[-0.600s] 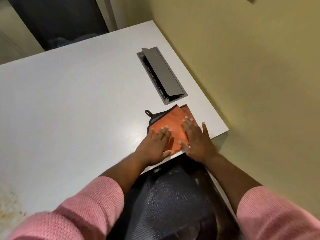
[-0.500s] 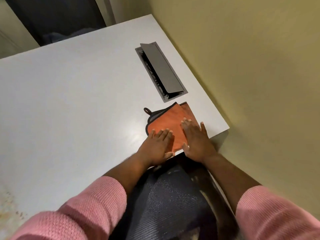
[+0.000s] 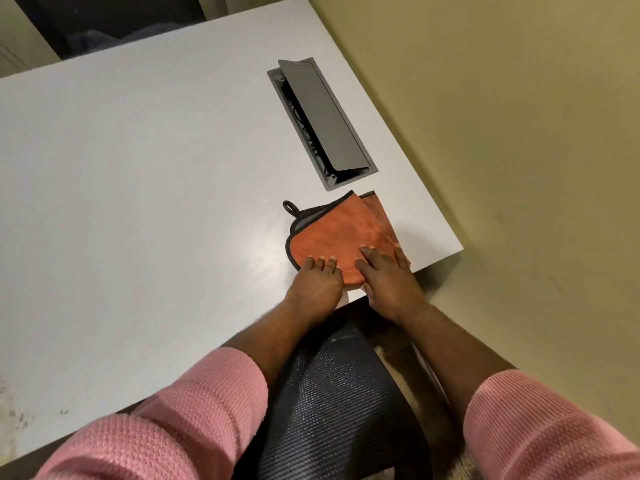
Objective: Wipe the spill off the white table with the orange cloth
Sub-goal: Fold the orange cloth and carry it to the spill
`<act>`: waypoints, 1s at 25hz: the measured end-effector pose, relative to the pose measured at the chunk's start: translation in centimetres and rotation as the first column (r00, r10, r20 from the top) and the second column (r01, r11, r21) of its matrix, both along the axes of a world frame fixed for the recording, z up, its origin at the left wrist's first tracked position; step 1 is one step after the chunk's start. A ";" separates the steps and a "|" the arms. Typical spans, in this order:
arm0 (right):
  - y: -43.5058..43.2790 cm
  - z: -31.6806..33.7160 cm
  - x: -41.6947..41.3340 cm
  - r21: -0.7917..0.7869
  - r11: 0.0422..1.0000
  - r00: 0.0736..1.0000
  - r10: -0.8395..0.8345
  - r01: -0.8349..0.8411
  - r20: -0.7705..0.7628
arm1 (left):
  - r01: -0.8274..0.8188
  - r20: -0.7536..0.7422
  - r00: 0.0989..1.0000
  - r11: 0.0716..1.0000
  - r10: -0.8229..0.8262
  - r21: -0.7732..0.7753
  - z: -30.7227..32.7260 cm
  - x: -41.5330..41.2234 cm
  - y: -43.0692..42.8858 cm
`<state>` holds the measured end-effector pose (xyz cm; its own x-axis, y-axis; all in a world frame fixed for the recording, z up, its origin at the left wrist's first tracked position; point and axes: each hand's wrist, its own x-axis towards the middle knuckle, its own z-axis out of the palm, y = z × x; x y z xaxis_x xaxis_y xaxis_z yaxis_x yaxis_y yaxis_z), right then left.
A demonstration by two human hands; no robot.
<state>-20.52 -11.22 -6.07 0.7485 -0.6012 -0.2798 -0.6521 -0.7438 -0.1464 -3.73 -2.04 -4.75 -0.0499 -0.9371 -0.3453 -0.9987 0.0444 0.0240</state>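
Cloth (image 3: 341, 233) lay folded under both flat, open hands, left (image 3: 317, 284) beside right (image 3: 388, 277), unwiped grime (image 3: 20, 415) far leftward, so next probably gripping and carrying it there.

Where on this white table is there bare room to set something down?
The white table is bare left of the folded orange cloth and the grey cable hatch. It is crowded at the right near corner: left hand and right hand press the cloth. Specks soil the near-left edge.

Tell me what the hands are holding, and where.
Nothing is gripped: the left hand and right hand lie flat on the orange cloth's near edge.
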 end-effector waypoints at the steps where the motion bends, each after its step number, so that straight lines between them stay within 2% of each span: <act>1: 0.1 0.1 0.0 -0.013 1.000 1.000 -0.003 0.003 0.017 | 0.002 -0.019 1.000 0.999 -0.002 -0.035 0.0 0.4 0.0; 6: 0.9 1.5 0.6 -0.033 0.991 0.980 -0.127 0.133 0.151 | -0.006 -0.041 0.999 0.986 -0.001 -0.168 1.0 4.6 1.8; 9: 1.7 3.6 2.6 -0.046 0.992 0.978 -0.106 0.117 0.182 | -0.049 -0.036 0.998 0.970 0.041 -0.239 2.2 7.9 3.6; 12: 2.9 5.8 5.1 -0.028 0.992 0.968 -0.118 0.127 0.220 | -0.116 -0.035 0.993 0.966 0.111 -0.230 4.1 10.6 5.3; 15: 4.0 6.6 7.1 -0.145 0.989 0.943 0.038 0.011 0.331 | -0.146 0.005 0.989 0.967 0.150 -0.207 6.0 12.9 7.6; 21: 7.6 11.0 12.2 -0.216 0.976 0.942 0.101 -0.031 0.322 | -0.206 -0.013 0.978 0.947 0.209 -0.246 10.8 17.0 13.0; 25: 12.6 14.2 16.8 -0.196 0.978 0.920 0.143 -0.074 0.365 | -0.252 -0.041 0.967 0.920 0.252 -0.300 13.4 21.4 18.7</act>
